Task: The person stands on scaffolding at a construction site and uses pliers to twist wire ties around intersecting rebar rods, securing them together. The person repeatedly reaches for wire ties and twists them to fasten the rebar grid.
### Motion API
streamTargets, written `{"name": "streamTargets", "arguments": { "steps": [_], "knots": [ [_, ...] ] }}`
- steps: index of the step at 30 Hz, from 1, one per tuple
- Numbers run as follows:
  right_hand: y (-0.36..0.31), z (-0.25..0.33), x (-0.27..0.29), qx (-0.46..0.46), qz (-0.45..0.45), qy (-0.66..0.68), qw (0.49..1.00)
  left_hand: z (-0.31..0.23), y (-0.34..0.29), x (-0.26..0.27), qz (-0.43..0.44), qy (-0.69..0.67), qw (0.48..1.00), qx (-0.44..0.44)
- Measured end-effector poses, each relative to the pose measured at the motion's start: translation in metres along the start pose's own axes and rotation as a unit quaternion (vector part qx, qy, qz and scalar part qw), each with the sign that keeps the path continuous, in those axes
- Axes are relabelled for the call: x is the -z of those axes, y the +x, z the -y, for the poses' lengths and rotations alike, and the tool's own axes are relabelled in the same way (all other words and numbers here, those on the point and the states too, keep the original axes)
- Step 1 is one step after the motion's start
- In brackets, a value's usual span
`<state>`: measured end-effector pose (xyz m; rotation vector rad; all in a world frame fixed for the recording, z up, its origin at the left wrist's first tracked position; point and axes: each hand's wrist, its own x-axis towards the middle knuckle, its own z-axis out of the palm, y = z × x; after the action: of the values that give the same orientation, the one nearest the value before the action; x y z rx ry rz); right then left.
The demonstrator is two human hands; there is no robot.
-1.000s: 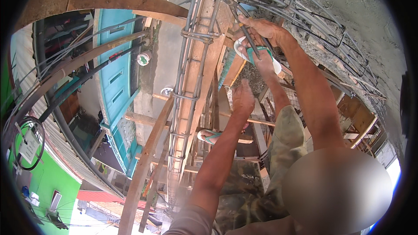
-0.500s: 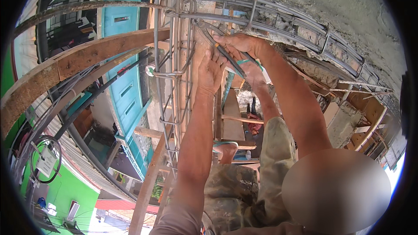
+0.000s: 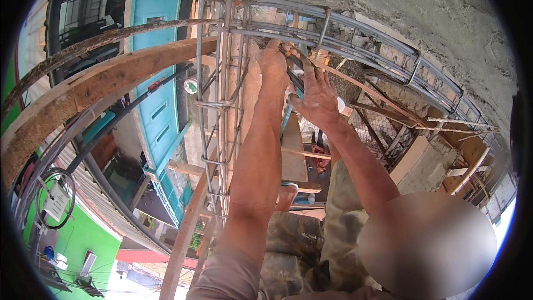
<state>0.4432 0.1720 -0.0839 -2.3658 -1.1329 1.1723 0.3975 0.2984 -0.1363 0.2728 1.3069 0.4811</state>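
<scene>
My left hand point(image 3: 272, 62) is closed round the dark-handled pincers point(image 3: 297, 82), near the jaw end, beside the corner of a steel rebar cage point(image 3: 224, 100). The jaws are hidden behind that hand. Against the handles lies my right hand point(image 3: 317, 93), its fingers stretched out and spread and its thumb apart. Its fingertips reach close to my left hand. Just above both hands, the horizontal rebar cage point(image 3: 311, 38) runs right along the concrete wall.
A wooden beam point(image 3: 111, 72) and a rusty bar point(image 3: 105, 39) come in from the left. Rough concrete point(image 3: 422, 11) fills the upper right. Below are timber pieces point(image 3: 302, 151), my camouflage trousers point(image 3: 294, 236) and a turquoise door point(image 3: 158, 111). Cables point(image 3: 58, 180) hang at the left.
My left hand has moved up toward the jaw end and closed round the pincers. My right hand has shifted down, its fingers now stretched out. The pincers' jaws have gone from sight.
</scene>
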Motion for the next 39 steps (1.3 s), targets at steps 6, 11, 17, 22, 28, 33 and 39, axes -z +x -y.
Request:
{"name": "streamTargets", "arguments": {
  "steps": [6,11,17,22,28,33,39],
  "knots": [
    [0.007,-0.005,0.013,0.029,0.162,0.078,0.983,-0.005,-0.008,0.012,0.071,0.007,0.997,0.017],
    [0.013,-0.023,0.003,-0.144,0.308,0.512,0.789,0.0,-0.006,0.035,0.267,-0.165,0.947,0.066],
    [0.0,0.009,0.005,0.035,-0.022,-0.008,0.999,0.008,0.002,0.016,0.133,-0.103,0.984,0.058],
    [0.015,-0.013,-0.026,-0.029,0.009,0.052,0.998,0.01,-0.001,0.008,0.024,0.018,0.999,0.035],
    [0.022,-0.016,-0.025,-0.14,0.327,0.669,0.652,-0.003,0.001,0.044,0.217,-0.016,0.974,0.06],
    [-0.016,-0.003,0.006,-0.203,0.272,0.539,0.771,-0.001,-0.002,0.048,0.264,-0.126,0.953,0.081],
    [-0.115,-0.058,0.02,-0.009,0.086,0.169,0.982,0.008,-0.001,0.024,0.125,-0.033,0.99,0.052]
  ]
}}
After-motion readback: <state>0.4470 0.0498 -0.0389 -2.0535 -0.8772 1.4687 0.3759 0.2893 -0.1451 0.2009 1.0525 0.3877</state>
